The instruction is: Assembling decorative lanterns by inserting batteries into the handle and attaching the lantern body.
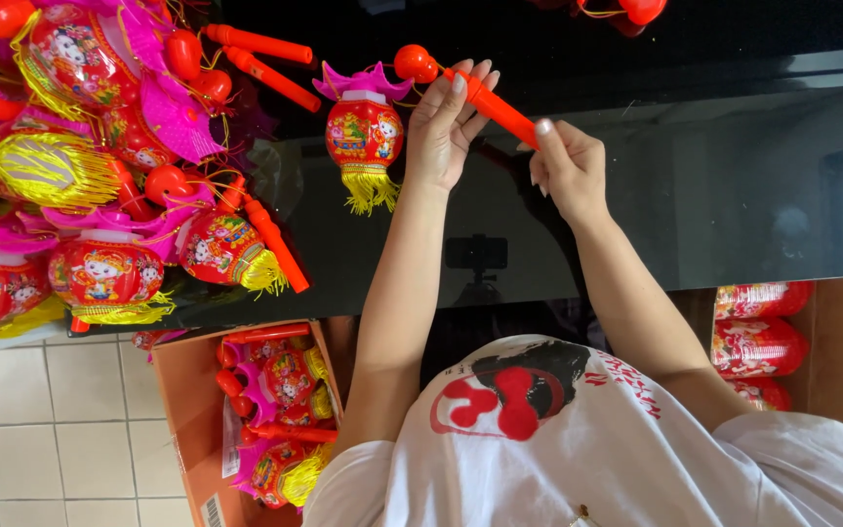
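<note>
Both hands hold one red plastic lantern stick [500, 107] over a glossy black table [714, 185]. My left hand [449, 127] grips the stick near its round red knob [415, 63]. My right hand [570, 166] pinches the stick's other end. A small red lantern [364, 134] with a pink frilled top and yellow tassel fringe hangs or lies just left of my left hand, close to the knob; whether it is attached to the stick I cannot tell.
A heap of similar red, pink and yellow lanterns [100, 176] with red sticks covers the table's left side. A cardboard box [187, 410] of lanterns stands on the tiled floor below left. Wrapped red lanterns [758, 342] fill another box at right.
</note>
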